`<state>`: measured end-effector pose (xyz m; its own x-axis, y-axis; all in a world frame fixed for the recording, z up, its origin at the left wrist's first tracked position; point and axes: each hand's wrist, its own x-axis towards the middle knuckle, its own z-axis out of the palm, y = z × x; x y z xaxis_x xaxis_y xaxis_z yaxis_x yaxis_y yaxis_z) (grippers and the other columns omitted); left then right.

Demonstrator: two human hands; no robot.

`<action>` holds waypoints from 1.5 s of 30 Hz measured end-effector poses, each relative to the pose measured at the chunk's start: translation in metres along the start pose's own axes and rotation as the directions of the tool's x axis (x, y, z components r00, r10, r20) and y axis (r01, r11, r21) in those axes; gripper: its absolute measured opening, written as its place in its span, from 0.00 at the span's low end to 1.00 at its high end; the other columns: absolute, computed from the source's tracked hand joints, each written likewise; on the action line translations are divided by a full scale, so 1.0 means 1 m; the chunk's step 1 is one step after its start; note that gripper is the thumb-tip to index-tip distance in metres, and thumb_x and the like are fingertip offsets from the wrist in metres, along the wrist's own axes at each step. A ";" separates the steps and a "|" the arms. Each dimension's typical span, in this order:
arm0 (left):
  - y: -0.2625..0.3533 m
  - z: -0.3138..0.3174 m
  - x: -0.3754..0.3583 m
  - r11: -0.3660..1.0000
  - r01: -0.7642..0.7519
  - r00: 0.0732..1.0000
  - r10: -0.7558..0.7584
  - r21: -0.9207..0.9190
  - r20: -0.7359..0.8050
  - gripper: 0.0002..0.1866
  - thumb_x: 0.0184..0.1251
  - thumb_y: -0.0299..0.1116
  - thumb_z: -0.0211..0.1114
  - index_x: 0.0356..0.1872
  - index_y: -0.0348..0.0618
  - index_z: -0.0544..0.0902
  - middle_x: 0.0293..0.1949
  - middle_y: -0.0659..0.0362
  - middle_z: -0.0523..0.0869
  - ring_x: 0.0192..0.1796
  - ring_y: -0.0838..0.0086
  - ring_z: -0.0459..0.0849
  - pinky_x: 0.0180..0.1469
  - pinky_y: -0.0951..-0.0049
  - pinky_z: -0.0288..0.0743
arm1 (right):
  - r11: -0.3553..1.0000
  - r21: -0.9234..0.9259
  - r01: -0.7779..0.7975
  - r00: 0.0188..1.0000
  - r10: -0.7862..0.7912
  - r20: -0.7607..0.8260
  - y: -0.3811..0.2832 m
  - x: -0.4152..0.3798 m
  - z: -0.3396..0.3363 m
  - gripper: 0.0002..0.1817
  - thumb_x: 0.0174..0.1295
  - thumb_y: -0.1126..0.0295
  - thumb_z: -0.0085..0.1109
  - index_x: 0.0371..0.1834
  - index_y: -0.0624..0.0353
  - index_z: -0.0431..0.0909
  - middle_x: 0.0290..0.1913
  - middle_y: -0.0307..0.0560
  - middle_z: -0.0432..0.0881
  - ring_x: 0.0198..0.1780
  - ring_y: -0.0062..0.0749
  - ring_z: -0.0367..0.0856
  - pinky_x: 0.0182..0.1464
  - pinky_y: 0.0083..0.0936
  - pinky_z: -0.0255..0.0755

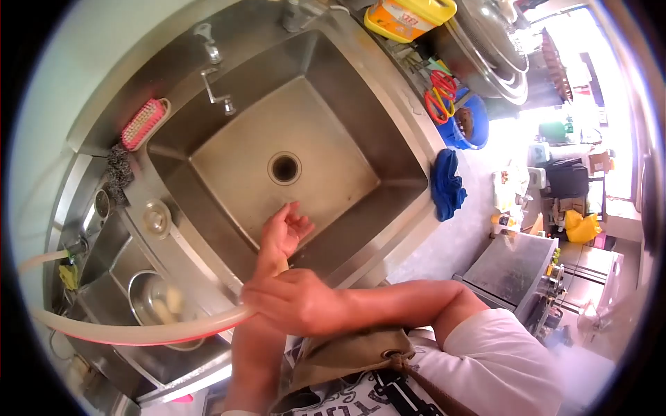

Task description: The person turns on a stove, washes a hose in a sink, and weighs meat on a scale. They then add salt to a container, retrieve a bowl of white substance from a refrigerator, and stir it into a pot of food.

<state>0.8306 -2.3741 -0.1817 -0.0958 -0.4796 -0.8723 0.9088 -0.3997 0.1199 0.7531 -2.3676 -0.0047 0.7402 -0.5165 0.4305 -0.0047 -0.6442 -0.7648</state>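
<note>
My right hand [295, 301] is closed round a pale, translucent hose [139, 334] with a red stripe along it, close to its end. It crosses over my left forearm at the wrist. Beyond it, my left hand [286, 230] reaches over the near side of a stainless steel sink [243, 184], with its fingers loosely curled and apart and nothing in them. The hose end points toward my left palm; I cannot make out any water. A round drain [284, 168] lies in the sink floor ahead of my fingertips.
A faucet [215, 90] stands at the sink's back edge. Left are a pink brush [144, 125], a steel scourer [119, 166], a drain strainer [157, 218] and a metal bowl [142, 295]. A blue cloth [447, 186], blue basin [477, 125] and yellow jug [406, 21] sit right.
</note>
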 end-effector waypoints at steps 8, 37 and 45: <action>-0.037 0.071 0.033 0.726 0.043 0.933 0.217 0.687 -0.288 0.17 0.62 0.43 0.58 0.27 0.36 0.77 0.13 0.61 0.68 0.16 0.77 0.70 0.13 0.75 0.53 | 0.999 -0.033 0.007 0.993 -0.004 0.117 0.063 -0.025 -0.064 0.16 0.41 0.74 0.56 0.36 0.68 0.73 0.28 0.47 0.71 0.20 0.34 0.73 0.21 0.28 0.69; 0.006 0.078 -0.092 0.740 -0.578 0.814 0.550 -0.343 -0.187 0.17 0.65 0.34 0.52 0.15 0.47 0.64 0.17 0.60 0.68 0.33 0.62 0.77 0.55 0.51 0.66 | -0.670 0.477 -0.568 -0.069 0.617 0.784 0.292 -0.059 0.035 0.16 0.67 0.60 0.47 0.35 0.61 0.78 0.34 0.48 0.80 0.29 0.33 0.78 0.32 0.26 0.74; 0.007 0.042 -0.058 0.605 -0.743 0.659 0.736 -0.286 -0.155 0.12 0.62 0.31 0.50 0.19 0.43 0.68 0.27 0.51 0.80 0.48 0.57 0.79 0.60 0.54 0.62 | -0.624 0.663 -0.413 -0.033 0.738 0.674 0.253 -0.009 0.031 0.18 0.69 0.57 0.40 0.45 0.62 0.70 0.30 0.49 0.77 0.33 0.37 0.78 0.38 0.42 0.77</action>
<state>0.8258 -2.3816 -0.1104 0.6690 -0.4888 -0.5599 0.7369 0.3382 0.5853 0.7657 -2.5080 -0.2167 0.4252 -0.0777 -0.9018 0.1428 0.9896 -0.0179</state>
